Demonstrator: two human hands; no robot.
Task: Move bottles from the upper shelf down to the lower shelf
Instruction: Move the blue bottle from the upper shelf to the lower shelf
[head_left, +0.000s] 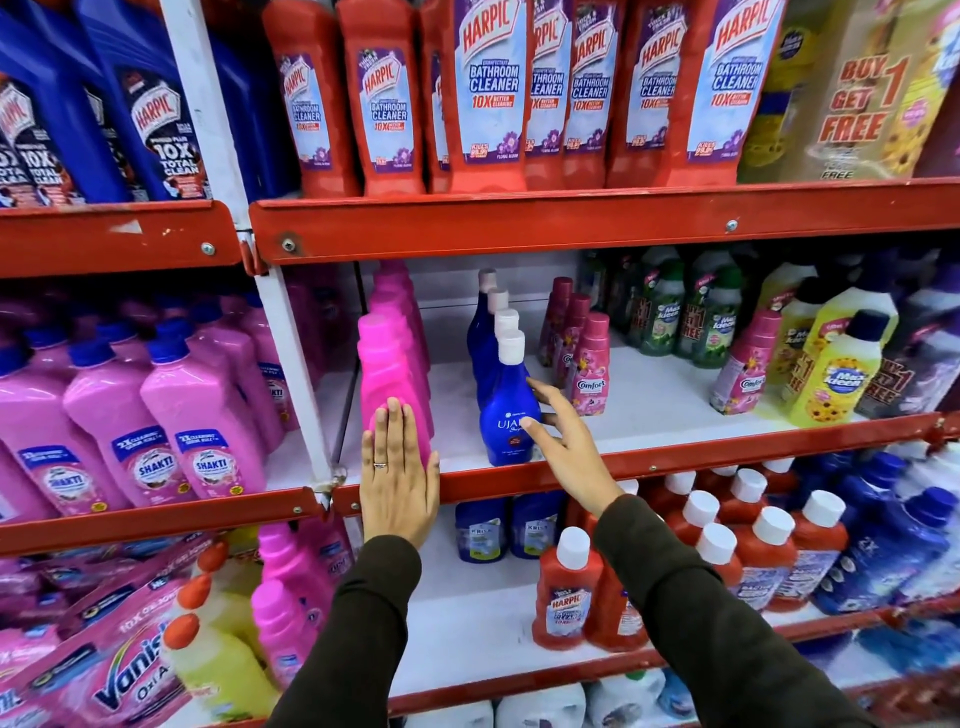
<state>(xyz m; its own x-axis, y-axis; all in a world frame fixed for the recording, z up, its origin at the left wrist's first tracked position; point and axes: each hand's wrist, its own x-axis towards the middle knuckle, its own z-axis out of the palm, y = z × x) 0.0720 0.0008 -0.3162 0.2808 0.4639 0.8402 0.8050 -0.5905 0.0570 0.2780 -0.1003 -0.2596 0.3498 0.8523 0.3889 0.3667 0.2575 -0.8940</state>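
On the middle shelf (649, 447) a row of bright pink bottles (387, 374) runs front to back, and beside it a row of blue bottles with white caps (506, 410). My left hand (397, 483) lies flat with fingers straight against the front pink bottle. My right hand (566, 441) has its fingers spread, thumb and fingertips touching the right side of the front blue bottle. The shelf below (467, 608) holds pink bottles (288, 597) and red bottles with white caps (566, 587). Both arms wear dark sleeves.
Red Harpic bottles (488, 93) fill the top shelf. Small pink Comfort bottles (589, 364) stand right of the blue row, then green and yellow bottles (836, 374). Pale pink Shakti bottles (156, 415) sit left of the white upright (291, 338). Bare white shelf shows around both rows.
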